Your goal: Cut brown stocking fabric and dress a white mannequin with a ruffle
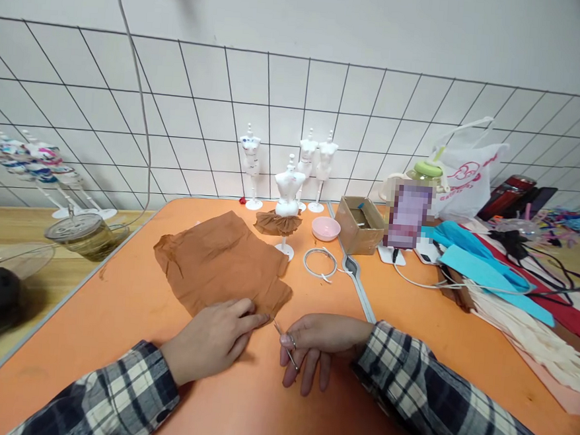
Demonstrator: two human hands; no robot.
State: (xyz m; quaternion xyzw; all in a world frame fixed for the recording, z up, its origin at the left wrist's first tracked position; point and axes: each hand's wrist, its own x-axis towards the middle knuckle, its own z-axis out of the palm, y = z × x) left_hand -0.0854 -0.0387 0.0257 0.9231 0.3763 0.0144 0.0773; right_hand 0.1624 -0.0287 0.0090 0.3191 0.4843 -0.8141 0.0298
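A piece of brown cloth [232,260] lies wrinkled on the orange table mat [242,406]. My left hand [216,338] is closed at its near corner, thumb and index finger pressed on the edge. Just right of that corner, my right hand [313,345] grips a small pair of scissors [290,358], fingers through the loops. The scissors' tips point up and left, close to the cloth's corner; whether they touch it is hard to see. Behind the cloth stands a small white dress form [289,187] wearing a gathered brown skirt [278,223].
Behind stand several more white mini dress forms [251,162], a pink bowl [325,228], a wire coil [320,264] and a cardboard box [359,225]. On the right are a propped phone [408,216], cables and fabric strips [497,272]. A glass jar [81,235] sits left.
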